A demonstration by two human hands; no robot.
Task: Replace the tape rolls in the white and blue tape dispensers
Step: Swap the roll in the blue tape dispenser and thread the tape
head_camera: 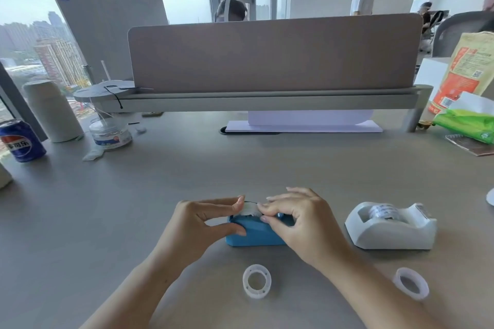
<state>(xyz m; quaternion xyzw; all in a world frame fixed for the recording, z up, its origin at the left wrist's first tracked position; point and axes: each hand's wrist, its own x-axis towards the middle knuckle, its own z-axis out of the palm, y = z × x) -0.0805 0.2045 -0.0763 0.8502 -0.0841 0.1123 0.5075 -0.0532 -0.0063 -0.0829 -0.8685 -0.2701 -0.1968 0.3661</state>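
The blue tape dispenser (254, 234) is sitting on the grey surface (160, 195) near its front edge, straight before the person, with a whitish tape roll (250, 209) showing in its top; no writing can be read on either. The left hand (203, 222) is clamping the dispenser from its left end, thumb lying along the near side and forefinger curling over the roll's top. The right hand (296, 219) is coming in from the right, wrist raised, thumb and forefinger pinching the roll's right edge while the other fingers are arching over the dispenser. A translucent roll (257, 281) is lying flat just in front of the dispenser, and a second translucent roll (410, 283) is lying tilted further right. The white tape dispenser (390, 227) is standing apart to the right, holding a roll with print too small to read. Far left, a blue can (21, 140) is showing the Pepsi emblem and Chinese characters, beside a clear jar (111, 133) with a blue label. Far right, an orange bag (465, 72) is carrying a QR code and illegible text.
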